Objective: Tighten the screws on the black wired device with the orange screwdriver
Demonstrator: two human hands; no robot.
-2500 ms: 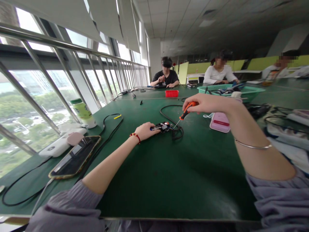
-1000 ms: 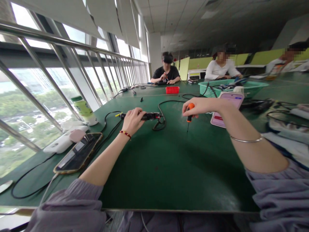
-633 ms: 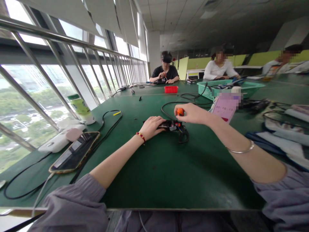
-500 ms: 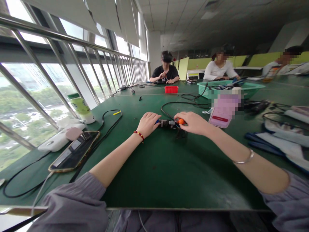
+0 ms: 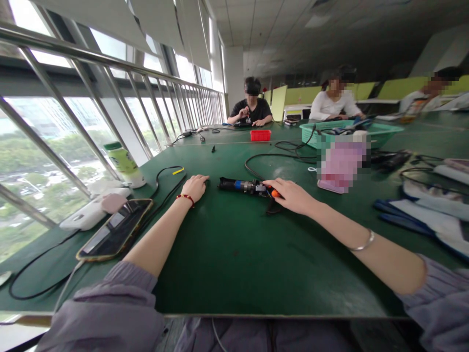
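A black rod-shaped tool [image 5: 229, 184] with a blue band, a metal middle section and an orange knob lies crosswise on the green table. Its exact kind cannot be made out. My right hand [image 5: 291, 195] grips its right end by the orange knob, covering part of that end. Below the fingers a small black part juts towards me. My left hand [image 5: 195, 187] rests on the table left of the tool, a short gap from its black tip. It holds nothing, with the index finger stretched out and the others loosely bent.
A black cable [image 5: 256, 157] loops behind the tool. Farther back are a red box [image 5: 260, 135] and a green basket [image 5: 309, 138]. Phones [image 5: 113, 230] and a green-lidded cup [image 5: 126, 166] lie or stand left; a pink phone [image 5: 339, 166] and cloth gloves are right. Other people sit beyond.
My left hand has let go of the tool's left end and moved left, uncovering the black tip and blue band. My right hand stays at the right end.
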